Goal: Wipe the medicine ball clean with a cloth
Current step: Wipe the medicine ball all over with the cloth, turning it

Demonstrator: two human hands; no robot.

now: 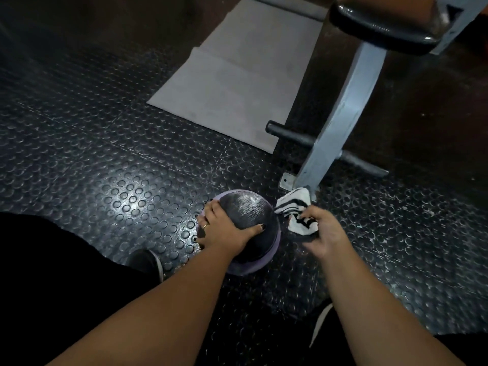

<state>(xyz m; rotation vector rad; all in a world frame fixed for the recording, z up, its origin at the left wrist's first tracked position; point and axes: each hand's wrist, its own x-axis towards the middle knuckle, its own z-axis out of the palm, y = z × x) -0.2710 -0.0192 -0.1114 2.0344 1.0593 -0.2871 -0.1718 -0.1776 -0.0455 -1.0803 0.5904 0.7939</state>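
Note:
A black and purple medicine ball [249, 215] sits on the studded rubber floor in front of me. My left hand [224, 231] lies over its near-left side, fingers spread down the left and thumb pressed across the black panel. A ring shows on one finger. My right hand [323, 232] hovers just right of the ball and grips a crumpled black-and-white striped cloth [294, 210]. The cloth hangs beside the ball's right edge; whether it touches the ball is unclear.
A grey metal bench leg [340, 120] with a black crossbar [290, 134] stands just behind the cloth. A black padded seat [380, 27] is above it. A grey mat [237, 83] lies on the floor behind the ball. My shoes [148, 262] are near the ball.

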